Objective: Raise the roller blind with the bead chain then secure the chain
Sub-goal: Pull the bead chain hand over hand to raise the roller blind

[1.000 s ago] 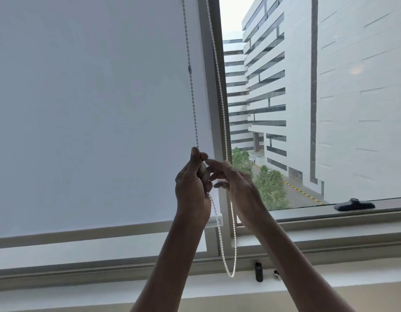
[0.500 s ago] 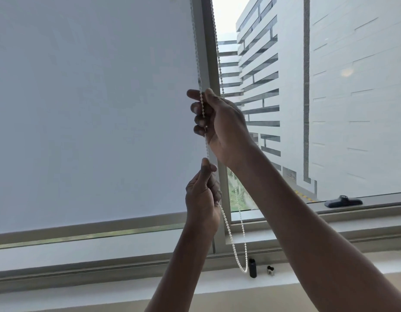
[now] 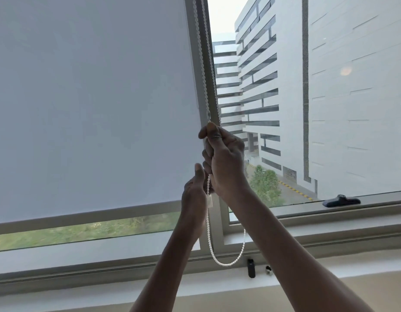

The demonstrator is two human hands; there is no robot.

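Observation:
A pale grey roller blind covers the left window pane, and its bottom bar hangs a little above the sill with a strip of green showing below. The white bead chain runs down the window frame post and loops near the sill. My right hand is closed around the chain at mid height. Just below and left of it, my left hand grips the same strand, where a small white connector hangs.
A black window handle sits on the right pane's lower frame. A black chain clip and a small metal fitting are fixed on the sill below the loop. Buildings and trees show outside.
My right hand has come down the chain from higher up to just above my left hand. The blind's bottom bar has risen, baring a green strip of outside view.

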